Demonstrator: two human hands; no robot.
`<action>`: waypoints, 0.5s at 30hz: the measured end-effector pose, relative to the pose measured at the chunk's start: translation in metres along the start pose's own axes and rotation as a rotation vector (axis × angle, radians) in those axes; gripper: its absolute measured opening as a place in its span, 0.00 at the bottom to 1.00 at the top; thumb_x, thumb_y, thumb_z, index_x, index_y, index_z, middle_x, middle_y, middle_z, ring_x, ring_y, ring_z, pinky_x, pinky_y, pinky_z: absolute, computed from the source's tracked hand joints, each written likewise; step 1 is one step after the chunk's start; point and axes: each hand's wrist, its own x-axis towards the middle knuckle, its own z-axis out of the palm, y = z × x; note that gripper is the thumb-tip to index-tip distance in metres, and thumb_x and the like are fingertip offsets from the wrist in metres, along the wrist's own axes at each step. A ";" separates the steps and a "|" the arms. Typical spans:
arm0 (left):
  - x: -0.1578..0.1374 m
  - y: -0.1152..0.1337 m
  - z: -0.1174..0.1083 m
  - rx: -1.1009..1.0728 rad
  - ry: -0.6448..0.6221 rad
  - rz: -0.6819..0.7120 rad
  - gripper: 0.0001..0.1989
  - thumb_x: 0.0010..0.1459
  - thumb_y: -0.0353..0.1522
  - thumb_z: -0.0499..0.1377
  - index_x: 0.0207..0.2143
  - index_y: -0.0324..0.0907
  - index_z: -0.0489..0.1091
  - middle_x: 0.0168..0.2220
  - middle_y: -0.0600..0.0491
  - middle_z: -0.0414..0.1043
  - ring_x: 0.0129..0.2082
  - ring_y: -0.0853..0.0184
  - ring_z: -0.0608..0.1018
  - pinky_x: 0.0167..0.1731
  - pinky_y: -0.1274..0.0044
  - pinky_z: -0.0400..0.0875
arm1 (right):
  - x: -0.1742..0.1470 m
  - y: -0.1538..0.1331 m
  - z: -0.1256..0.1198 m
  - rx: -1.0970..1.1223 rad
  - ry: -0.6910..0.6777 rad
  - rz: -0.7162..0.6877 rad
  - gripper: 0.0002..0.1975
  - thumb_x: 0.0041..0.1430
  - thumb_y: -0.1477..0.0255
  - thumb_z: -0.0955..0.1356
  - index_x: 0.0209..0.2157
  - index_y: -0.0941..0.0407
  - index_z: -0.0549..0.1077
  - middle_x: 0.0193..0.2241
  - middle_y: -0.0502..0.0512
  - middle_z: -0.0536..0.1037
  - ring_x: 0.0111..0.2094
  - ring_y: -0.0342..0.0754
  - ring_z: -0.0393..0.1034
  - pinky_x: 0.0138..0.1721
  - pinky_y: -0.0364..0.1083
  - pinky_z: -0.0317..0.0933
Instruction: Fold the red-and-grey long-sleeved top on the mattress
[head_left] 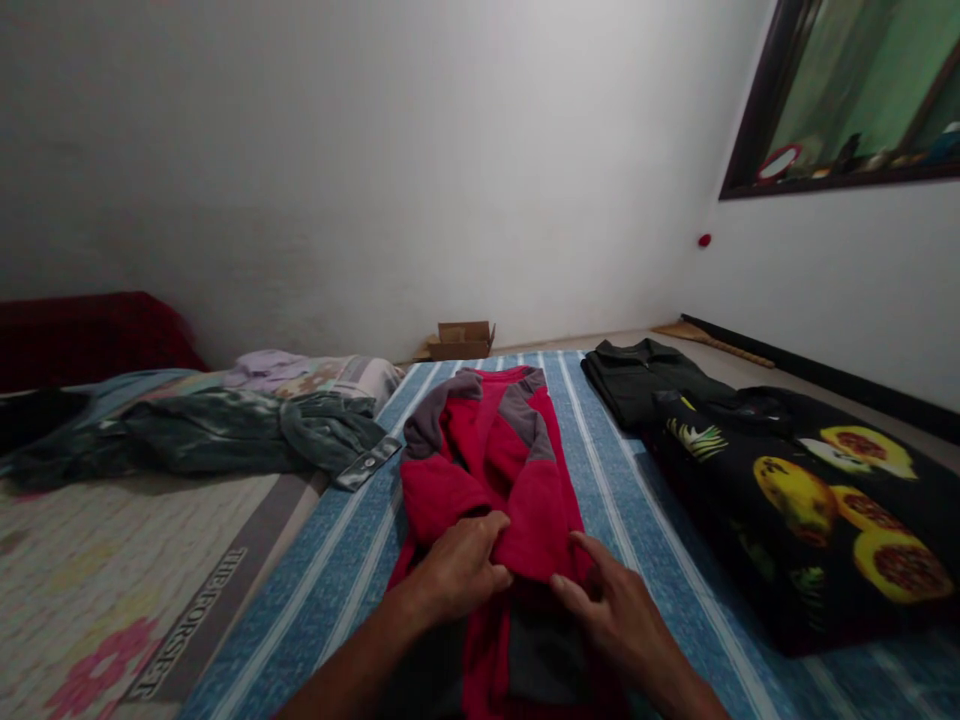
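Both forearms reach in from the bottom edge toward a red top [487,470] lying on a blue striped mat [322,590]. Left hand [459,572] curls its fingers over a fold of red cloth at the middle of the top, thumb beneath, pinching the fabric and lifting it slightly. Right hand [619,610] lies just right of that fold, fingers loosely spread, fingertips touching the cloth's edge, pressing rather than gripping. Judging by the hold, one hand anchors the garment while the other gathers the fold.

Red with grey shoulder panels, the top stretches lengthwise away from the camera. Its long axis runs along the mat's stripes, collar end pointing to the far wall, hem end nearest the person. It looks narrowed, its sides seemingly turned inward, and its lower part darkens beneath the hands.

Right of the top, apart from it, a black cloth printed with yellow fruit [817,500] lies flat. Beyond that cloth sits a dark folded shirt [645,385]. Left of the top, off the mat, a heap of grey-green clothes [247,430] rests on a pale floral sheet [97,560]. Past the top's collar end, a small cardboard box [463,340] stands against the wall.
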 end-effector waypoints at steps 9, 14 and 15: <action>0.006 0.026 -0.002 -0.563 -0.038 0.192 0.14 0.45 0.27 0.54 0.36 0.40 0.72 0.32 0.56 0.72 0.32 0.68 0.73 0.31 0.80 0.65 | 0.008 -0.019 0.012 -0.360 0.111 -0.240 0.31 0.49 0.68 0.67 0.57 0.54 0.62 0.38 0.59 0.78 0.37 0.57 0.72 0.32 0.47 0.57; 0.035 0.005 -0.017 -0.474 0.142 0.083 0.23 0.47 0.28 0.57 0.48 0.37 0.68 0.38 0.50 0.74 0.36 0.66 0.76 0.38 0.76 0.69 | 0.015 -0.019 0.005 -0.048 0.140 -0.124 0.13 0.57 0.67 0.60 0.39 0.57 0.70 0.26 0.54 0.75 0.26 0.50 0.68 0.28 0.45 0.56; 0.044 -0.003 -0.017 -0.353 0.184 0.021 0.25 0.47 0.26 0.56 0.51 0.37 0.66 0.41 0.48 0.73 0.39 0.64 0.76 0.41 0.75 0.69 | 0.015 -0.019 0.004 0.040 0.130 -0.119 0.11 0.57 0.67 0.60 0.36 0.57 0.70 0.25 0.53 0.74 0.26 0.49 0.67 0.28 0.44 0.56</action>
